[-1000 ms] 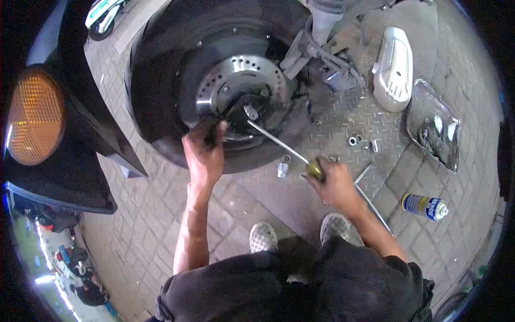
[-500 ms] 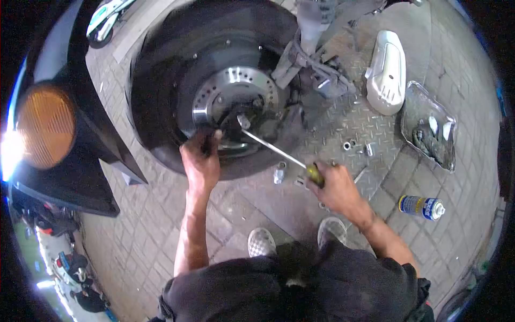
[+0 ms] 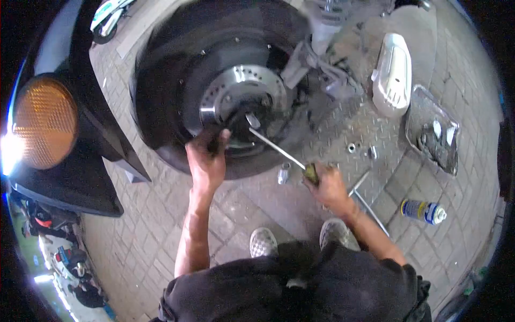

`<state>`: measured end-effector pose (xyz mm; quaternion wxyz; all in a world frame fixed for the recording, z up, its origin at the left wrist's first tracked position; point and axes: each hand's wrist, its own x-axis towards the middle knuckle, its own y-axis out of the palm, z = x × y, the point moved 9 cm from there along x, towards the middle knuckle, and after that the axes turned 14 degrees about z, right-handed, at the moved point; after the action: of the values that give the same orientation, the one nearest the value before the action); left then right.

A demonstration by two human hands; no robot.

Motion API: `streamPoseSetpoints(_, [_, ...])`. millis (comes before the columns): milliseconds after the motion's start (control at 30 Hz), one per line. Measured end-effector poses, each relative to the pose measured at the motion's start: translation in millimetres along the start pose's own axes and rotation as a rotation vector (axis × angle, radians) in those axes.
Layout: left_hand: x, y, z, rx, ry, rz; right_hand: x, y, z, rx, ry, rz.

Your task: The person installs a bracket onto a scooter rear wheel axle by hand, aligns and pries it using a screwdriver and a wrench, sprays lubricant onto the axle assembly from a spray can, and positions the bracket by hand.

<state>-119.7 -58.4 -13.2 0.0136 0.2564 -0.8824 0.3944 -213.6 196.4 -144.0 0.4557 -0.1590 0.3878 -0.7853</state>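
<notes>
My right hand (image 3: 328,185) is closed round the yellow-green handle of a screwdriver (image 3: 279,151). Its metal shaft slants up and left, with the tip at a dark part (image 3: 236,124) in front of the wheel hub. A short silvery cylinder (image 3: 252,120) shows on that part, just above the tip. My left hand (image 3: 208,161) grips the dark part's left side, thumb up; its fingers are in shadow and partly hidden. Behind both is a drilled brake disc (image 3: 248,74) on a wheel with a black tyre (image 3: 155,102).
A diamond-plate floor panel (image 3: 338,126) bears sockets (image 3: 284,174) and a nut (image 3: 351,147). Farther right are a silvery-white cover (image 3: 392,75), a metal tray (image 3: 416,126) with parts, a spray can (image 3: 422,211) and a T-shaped metal tool (image 3: 370,210). Bodywork with an orange indicator (image 3: 45,122) stands left.
The whole view has shifted slightly, so most things sit a little farther right. My right hand has moved a little, uncovering more of the T-shaped tool. Both grips look the same.
</notes>
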Motion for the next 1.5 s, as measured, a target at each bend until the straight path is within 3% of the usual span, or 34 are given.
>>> streamPoseSetpoints(167, [0.2,3.5,11.6,0.063,-0.029,0.030,-27.5,-37.9,33.7,0.093,0.011,0.021])
streamPoseSetpoints(267, [-9.8,4.2,3.2,-0.029,-0.039,0.008,-3.7,12.2,0.1,0.057,0.056,0.093])
streamPoseSetpoints(333, [-8.8,2.6,1.7,-0.019,-0.046,-0.004,1.3,-6.0,16.7,-0.021,-0.030,-0.004])
streamPoseSetpoints(433, [-9.3,4.3,11.2,-0.079,-0.036,-0.020,-12.1,-13.9,21.0,0.104,0.082,0.178])
streamPoseSetpoints(533, [-9.7,1.9,8.5,-0.009,-0.049,0.011,-29.2,-34.1,32.7,0.131,0.191,0.218])
streamPoseSetpoints(567, [-11.7,3.0,10.3,-0.009,-0.151,0.053,-25.5,-24.4,26.7,0.045,0.123,0.137])
streamPoseSetpoints(667, [-10.6,4.7,11.4,-0.034,-0.062,-0.015,-5.6,11.0,5.1,0.012,-0.002,0.018])
streamPoseSetpoints(833, [-1.8,1.8,13.1,-0.067,-0.045,-0.022,-14.2,1.2,28.6,0.186,0.032,0.147])
streamPoseSetpoints(933, [-10.0,2.8,7.5,-0.033,-0.041,0.006,-19.6,10.2,19.1,0.174,0.136,0.105])
streamPoseSetpoints(1033, [-6.1,1.3,13.6,0.006,-0.075,0.018,-2.5,10.4,20.8,0.035,-0.033,-0.072])
streamPoseSetpoints(1100, [-9.9,4.4,9.4,-0.050,-0.056,-0.001,-7.9,12.0,16.6,0.181,0.061,0.123])
streamPoseSetpoints(1200, [-9.4,3.4,10.3,-0.051,-0.035,-0.022,-20.8,-9.6,28.7,0.194,0.143,0.173])
streamPoseSetpoints(1333, [-7.3,3.1,4.6,0.000,-0.051,0.026,-6.2,26.1,9.5,0.229,0.050,0.079])
streamPoseSetpoints(1400, [-7.4,2.0,3.4,-0.061,-0.051,-0.002,-12.1,27.1,10.1,0.102,0.061,0.027])
streamPoseSetpoints(1500, [-3.2,4.1,4.0,-0.112,-0.050,-0.024,-17.6,6.1,30.7,0.192,0.037,0.112])
